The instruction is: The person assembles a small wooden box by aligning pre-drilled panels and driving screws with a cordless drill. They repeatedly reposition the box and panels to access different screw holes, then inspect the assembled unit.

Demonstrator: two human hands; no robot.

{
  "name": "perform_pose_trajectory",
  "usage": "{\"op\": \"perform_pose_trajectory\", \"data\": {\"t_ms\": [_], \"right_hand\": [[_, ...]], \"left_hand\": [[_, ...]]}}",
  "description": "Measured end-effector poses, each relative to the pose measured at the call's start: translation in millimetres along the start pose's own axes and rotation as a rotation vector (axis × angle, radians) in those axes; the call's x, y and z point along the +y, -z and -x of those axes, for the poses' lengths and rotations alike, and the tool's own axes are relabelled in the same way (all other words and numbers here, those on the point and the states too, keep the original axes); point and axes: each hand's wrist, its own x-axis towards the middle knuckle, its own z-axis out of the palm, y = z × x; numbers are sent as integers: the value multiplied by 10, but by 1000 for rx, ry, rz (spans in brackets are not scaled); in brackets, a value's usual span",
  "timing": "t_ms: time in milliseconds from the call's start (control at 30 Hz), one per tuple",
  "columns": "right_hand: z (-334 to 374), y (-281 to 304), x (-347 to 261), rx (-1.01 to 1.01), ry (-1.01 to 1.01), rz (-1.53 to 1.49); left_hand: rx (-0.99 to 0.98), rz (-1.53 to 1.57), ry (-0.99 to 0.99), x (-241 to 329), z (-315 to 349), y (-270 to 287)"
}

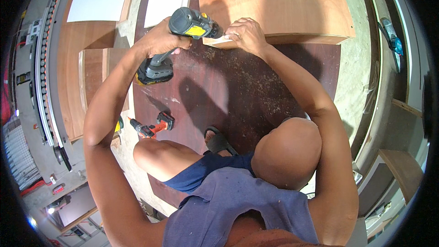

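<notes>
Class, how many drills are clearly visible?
2: black-yellow drill in the left hand, orange drill on the dark board by the left knee. More may be hidden.

From here I see pale, blotchy floor point(347, 66) around a flat reddish-brown board point(256, 105); a small white light point(32, 222) glows.

The box point(283, 0) lies across the far part of the board point(260, 96). At its near left corner are the power drill point(188, 23), in the left hand point(160, 40), and the right hand point(248, 35). A second drill point(161, 126) lies near left on the board.
</notes>
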Motion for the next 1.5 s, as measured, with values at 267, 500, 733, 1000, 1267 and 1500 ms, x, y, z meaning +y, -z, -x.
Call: {"op": "perform_pose_trajectory", "data": {"t_ms": [267, 500, 733, 1000, 1267, 1500], "right_hand": [[56, 237, -15, -106, 120, 193], [176, 257, 149, -91, 92, 578], [186, 125, 211, -50, 98, 671], [138, 169, 207, -71, 76, 627], [146, 157, 236, -134, 57, 639], [168, 107, 270, -154, 23, 608]], "left_hand": [[5, 84, -4, -5, 33, -36], [-43, 61, 12, 89, -2, 3], [-51, 49, 30, 103, -3, 24], [-34, -44, 164, 212, -68, 68], [-48, -85, 249, 211, -209, 145], [-71, -4, 215, 328, -220, 110]]}}
